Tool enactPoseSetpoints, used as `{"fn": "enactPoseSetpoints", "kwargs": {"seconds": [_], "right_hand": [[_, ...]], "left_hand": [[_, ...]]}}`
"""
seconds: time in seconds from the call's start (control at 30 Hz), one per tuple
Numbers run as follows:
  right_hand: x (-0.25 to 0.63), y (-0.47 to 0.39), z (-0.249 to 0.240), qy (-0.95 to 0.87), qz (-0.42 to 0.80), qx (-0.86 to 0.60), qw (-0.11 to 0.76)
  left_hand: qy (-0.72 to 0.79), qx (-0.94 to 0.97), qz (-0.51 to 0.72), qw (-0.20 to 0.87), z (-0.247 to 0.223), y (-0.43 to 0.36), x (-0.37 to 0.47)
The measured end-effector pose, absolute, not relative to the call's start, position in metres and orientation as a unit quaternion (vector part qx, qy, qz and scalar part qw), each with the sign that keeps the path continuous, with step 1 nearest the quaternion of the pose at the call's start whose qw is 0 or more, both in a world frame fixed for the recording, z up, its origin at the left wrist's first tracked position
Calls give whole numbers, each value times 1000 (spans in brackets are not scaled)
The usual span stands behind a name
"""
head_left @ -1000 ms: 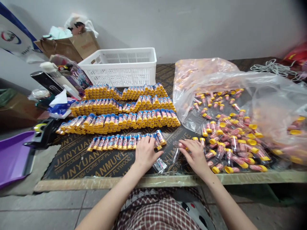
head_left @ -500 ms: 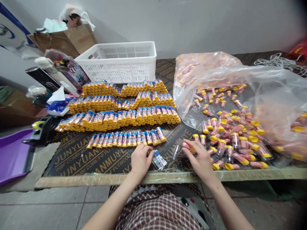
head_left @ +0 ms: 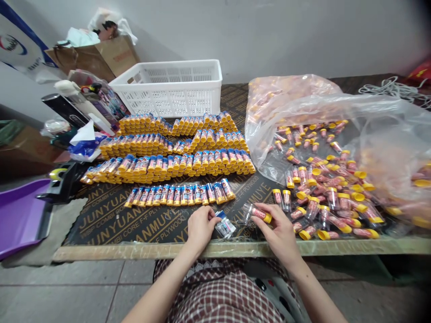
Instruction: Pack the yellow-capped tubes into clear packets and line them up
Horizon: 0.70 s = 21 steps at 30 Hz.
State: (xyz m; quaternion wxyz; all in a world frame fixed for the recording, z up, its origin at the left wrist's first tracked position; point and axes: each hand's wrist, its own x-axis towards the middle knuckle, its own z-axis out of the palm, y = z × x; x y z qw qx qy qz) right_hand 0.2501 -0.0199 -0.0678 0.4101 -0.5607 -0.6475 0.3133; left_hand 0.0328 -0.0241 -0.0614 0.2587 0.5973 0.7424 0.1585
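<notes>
My right hand [head_left: 279, 231] pinches a small clear tube [head_left: 261, 214] with a yellow cap and pink contents between thumb and fingers, low over the table's front. Just left of it lies a clear plastic piece [head_left: 247, 213], partly overlapped by the tube's end. My left hand [head_left: 201, 228] is closed, thumb against forefinger, at the edge of a small pile of flat blue-and-clear printed sleeves [head_left: 225, 225]. Whether a sleeve is between those fingertips is hidden. Beyond my left hand runs a row of blue-printed tubes [head_left: 182, 195] with yellow caps.
Stacked rows of printed tubes [head_left: 168, 167] fill the left middle, before a white plastic basket [head_left: 168, 96]. On the right, loose yellow-capped tubes [head_left: 333, 197] spill from a clear plastic bag [head_left: 303, 103]. A purple dustpan [head_left: 23, 215] sits at far left.
My right hand has drawn the yellow-capped tube slightly up and turned it, so more of it shows. My left hand stays by the sleeves; the whole view has shifted slightly.
</notes>
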Motion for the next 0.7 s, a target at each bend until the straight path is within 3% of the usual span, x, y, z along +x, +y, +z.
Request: {"fn": "enactPoseSetpoints", "kwargs": {"seconds": [0.53,0.7], "right_hand": [[237,-30,-66,-616,372,-526,454],[236,-32,-65,-613,368,-530,455]], "left_hand": [[716,672,103,159,-68,-33,31],[689,691,171,135,-67,-33,29]]}}
